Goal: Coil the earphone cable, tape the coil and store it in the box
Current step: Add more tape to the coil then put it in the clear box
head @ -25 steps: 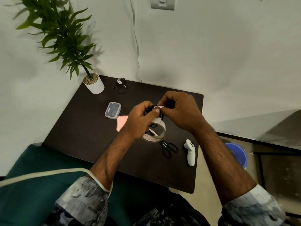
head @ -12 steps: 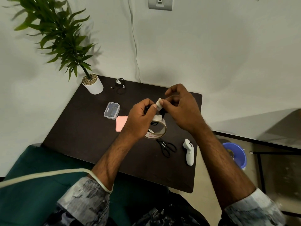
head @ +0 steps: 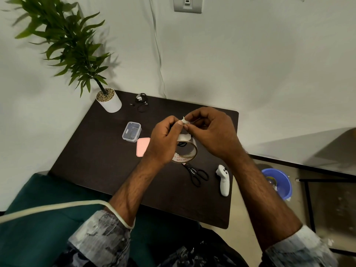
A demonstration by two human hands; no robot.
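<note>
Nearest, black-handled scissors point(head: 196, 174) and a white handheld controller point(head: 223, 179) lie on the dark brown table point(head: 92, 155). Above them both hands meet over the table. The left hand point(head: 163, 139) has its fingers curled, with a roll of clear brownish tape point(head: 185, 151) hanging under it; a bit of black earphone cable point(head: 181, 144) shows through the roll's hole, mostly hidden behind the hand. The right hand point(head: 210, 132) pinches a small white piece of tape point(head: 185, 120) against the left thumb tip, just above the roll. Beyond the left hand sit a pink lid point(head: 143, 147) and a clear plastic box point(head: 131, 131), uncovered. Farther back lie another black cable bundle point(head: 141, 102) and a potted green plant point(head: 109, 100).
</note>
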